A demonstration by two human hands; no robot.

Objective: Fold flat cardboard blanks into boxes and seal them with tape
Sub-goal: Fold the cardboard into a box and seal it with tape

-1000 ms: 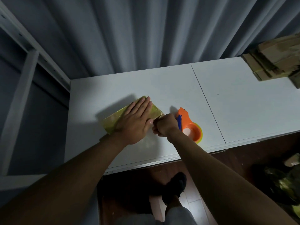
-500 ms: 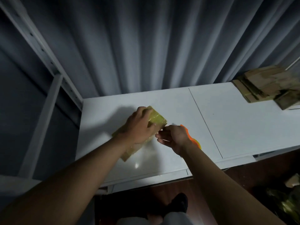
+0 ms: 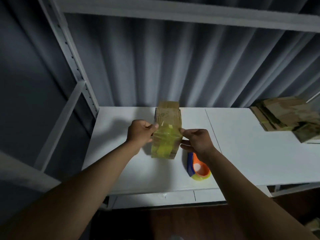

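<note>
Above the middle of the white table [image 3: 242,153], a small cardboard box [image 3: 167,130] is held up between both hands, its near face covered with yellowish tape [image 3: 164,144]. The left hand [image 3: 141,133] pinches the left edge with thumb and curled fingers, and the right hand [image 3: 197,141] pinches the right edge in the same way. The box looks empty and light, I think; its walls are thin and may dent under a hard squeeze, and the shiny tape is probably slippery, so the bare cardboard edges and corners seem the better places to hold. An orange and blue tape dispenser [image 3: 198,168] lies on the table just near-right of the box, under the right wrist. A stack of flat cardboard blanks [image 3: 285,116] rests at the far right, well apart. Behind the table hangs a grey curtain [image 3: 173,66], and a shelf frame [image 3: 72,66] stands left; neither seems to block the hands.
</note>
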